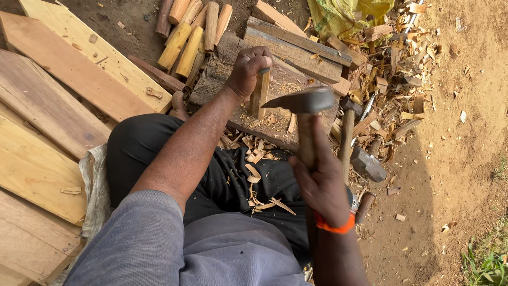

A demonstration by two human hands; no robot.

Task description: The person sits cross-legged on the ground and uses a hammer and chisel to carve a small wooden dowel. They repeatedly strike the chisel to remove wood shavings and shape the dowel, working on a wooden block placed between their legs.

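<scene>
Bare, chip-strewn earth surrounds a rough weathered chopping block (pixel 280 79), where the left hand (pixel 247 71) holds its grip closed around a short squared wooden stick (pixel 260 94) standing upright. Just right of it, the right hand (pixel 320 182) grips a blurred hatchet (pixel 302 101) by its handle. Pale planks (pixel 58 106) lie left, peeled round billets (pixel 191 32) beyond, a hammer (pixel 365 163) right, curled shavings (pixel 256 180) on the dark lap.

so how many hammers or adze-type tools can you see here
2: the adze raised in the right hand, and a hammer lying on the ground among wood chips right of the block. Others may be buried.
</scene>
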